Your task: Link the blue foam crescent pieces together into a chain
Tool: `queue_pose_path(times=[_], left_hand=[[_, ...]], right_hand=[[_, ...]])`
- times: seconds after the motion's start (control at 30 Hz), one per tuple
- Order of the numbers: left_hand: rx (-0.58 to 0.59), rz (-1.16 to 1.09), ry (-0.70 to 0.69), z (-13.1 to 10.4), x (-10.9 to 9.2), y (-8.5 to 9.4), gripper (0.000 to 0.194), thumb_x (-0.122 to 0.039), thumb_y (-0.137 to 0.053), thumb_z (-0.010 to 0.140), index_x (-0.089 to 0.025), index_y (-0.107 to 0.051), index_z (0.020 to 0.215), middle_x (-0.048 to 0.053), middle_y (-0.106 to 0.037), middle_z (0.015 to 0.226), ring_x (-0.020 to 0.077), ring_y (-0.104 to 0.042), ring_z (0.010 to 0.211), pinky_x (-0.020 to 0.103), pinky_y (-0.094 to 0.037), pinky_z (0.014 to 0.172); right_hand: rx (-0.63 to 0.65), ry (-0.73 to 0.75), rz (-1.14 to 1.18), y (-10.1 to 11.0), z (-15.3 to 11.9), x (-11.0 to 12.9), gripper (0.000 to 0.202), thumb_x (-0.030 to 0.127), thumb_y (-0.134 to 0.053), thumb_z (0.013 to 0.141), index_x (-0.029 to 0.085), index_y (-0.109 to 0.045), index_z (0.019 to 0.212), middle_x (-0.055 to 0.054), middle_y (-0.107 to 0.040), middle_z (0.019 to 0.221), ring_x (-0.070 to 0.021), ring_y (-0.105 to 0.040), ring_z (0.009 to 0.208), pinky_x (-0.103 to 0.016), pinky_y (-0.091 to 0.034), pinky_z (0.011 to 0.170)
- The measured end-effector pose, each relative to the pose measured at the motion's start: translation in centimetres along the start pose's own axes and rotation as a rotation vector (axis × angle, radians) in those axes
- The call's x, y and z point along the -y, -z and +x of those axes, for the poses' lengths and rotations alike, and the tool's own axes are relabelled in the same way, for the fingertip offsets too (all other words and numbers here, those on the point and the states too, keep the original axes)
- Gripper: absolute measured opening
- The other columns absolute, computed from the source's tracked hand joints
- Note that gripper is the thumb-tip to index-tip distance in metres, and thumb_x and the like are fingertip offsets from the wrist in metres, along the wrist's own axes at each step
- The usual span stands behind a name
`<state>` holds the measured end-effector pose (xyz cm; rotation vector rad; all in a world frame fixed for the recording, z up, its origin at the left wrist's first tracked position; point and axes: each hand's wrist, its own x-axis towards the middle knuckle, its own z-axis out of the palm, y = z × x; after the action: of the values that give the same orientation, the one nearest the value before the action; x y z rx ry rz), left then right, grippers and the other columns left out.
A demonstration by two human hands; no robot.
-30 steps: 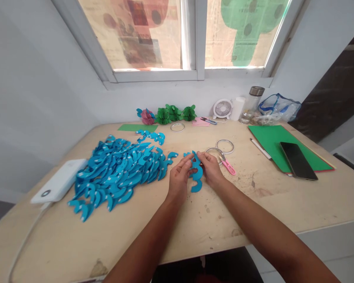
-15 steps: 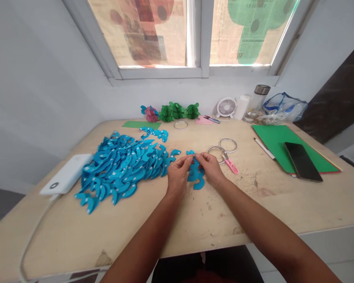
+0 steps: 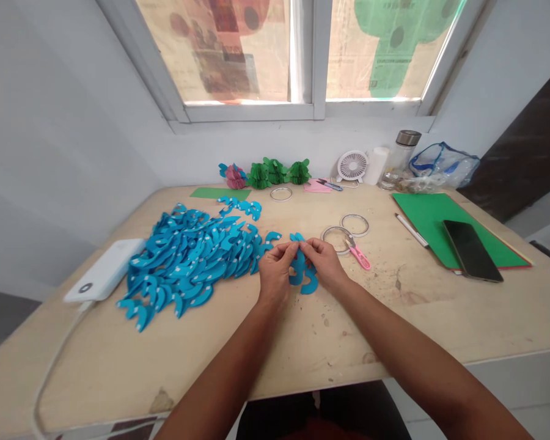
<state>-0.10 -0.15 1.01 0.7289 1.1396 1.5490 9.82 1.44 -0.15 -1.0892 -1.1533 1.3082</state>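
Both hands meet over the middle of the table, fingertips pinched close together. My left hand (image 3: 276, 269) and my right hand (image 3: 324, 261) grip a small blue paper cutout (image 3: 299, 244) between thumbs and forefingers, its top poking up past the fingers. Below them more curved blue paper pieces (image 3: 308, 283) lie on the wood, partly hidden by the hands. To the left spreads a large heap of blue curved paper cutouts (image 3: 197, 256), many with small white squares on them. Just right of my right hand are a roll of tape (image 3: 337, 228) and pink-handled snips (image 3: 360, 256).
A white power bank (image 3: 103, 272) with a cable sits at the left edge. A phone (image 3: 472, 250) rests on green sheets (image 3: 426, 223) at the right, beside a pen (image 3: 411, 230). Along the wall stand green paper ornaments (image 3: 275, 172), a small fan (image 3: 352, 167) and a bottle (image 3: 401, 159).
My fingers have shifted slightly on the blue cutout, and its top now shows more above them. The rest of the table looks the same.
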Motion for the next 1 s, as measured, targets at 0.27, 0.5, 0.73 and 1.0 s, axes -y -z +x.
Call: queue_pose_path(times=[0.27, 0.5, 0.73, 1.0], left_hand=[[0.000, -0.012, -0.025, 0.15, 0.45, 0.08, 0.023, -0.033, -0.076, 0.059, -0.013, -0.067, 0.066, -0.001, -0.056, 0.049, 0.0080, -0.049, 0.045, 0.018, -0.036, 0.039], [0.007, -0.058, -0.032, 0.40, 0.64, 0.15, 0.028, -0.037, -0.077, 0.056, -0.013, -0.064, 0.062, -0.002, -0.056, 0.053, 0.0076, -0.049, 0.046, 0.018, -0.038, 0.041], [0.059, -0.067, -0.014, 0.65, 0.68, 0.53, 0.026, -0.036, -0.075, 0.060, -0.013, -0.062, 0.061, -0.002, -0.056, 0.055, 0.0069, -0.049, 0.050, 0.018, -0.039, 0.048], [0.096, -0.101, -0.010, 0.70, 0.47, 0.44, 0.027, -0.036, -0.075, 0.059, -0.013, -0.061, 0.060, -0.002, -0.057, 0.057, 0.0076, -0.051, 0.053, 0.020, -0.042, 0.055]], right_hand=[[-0.008, -0.008, -0.008, -0.37, -0.26, 0.33, 0.035, 0.052, -0.063, 0.067, 0.018, -0.055, 0.063, 0.005, -0.049, 0.052, -0.0089, -0.043, 0.049, -0.021, -0.033, 0.046], [-0.011, 0.002, 0.032, -0.78, -0.65, 0.80, 0.035, 0.052, -0.065, 0.065, 0.018, -0.056, 0.063, 0.005, -0.050, 0.052, -0.0091, -0.044, 0.050, -0.022, -0.036, 0.048], [0.027, 0.018, 0.039, -0.86, -0.72, 0.76, 0.035, 0.051, -0.063, 0.068, 0.018, -0.054, 0.063, 0.004, -0.052, 0.056, -0.0087, -0.045, 0.051, -0.022, -0.037, 0.050], [0.029, 0.057, 0.009, -0.78, -0.69, 0.66, 0.037, 0.054, -0.062, 0.068, 0.019, -0.054, 0.063, 0.004, -0.053, 0.054, -0.0098, -0.046, 0.052, -0.022, -0.038, 0.048]])
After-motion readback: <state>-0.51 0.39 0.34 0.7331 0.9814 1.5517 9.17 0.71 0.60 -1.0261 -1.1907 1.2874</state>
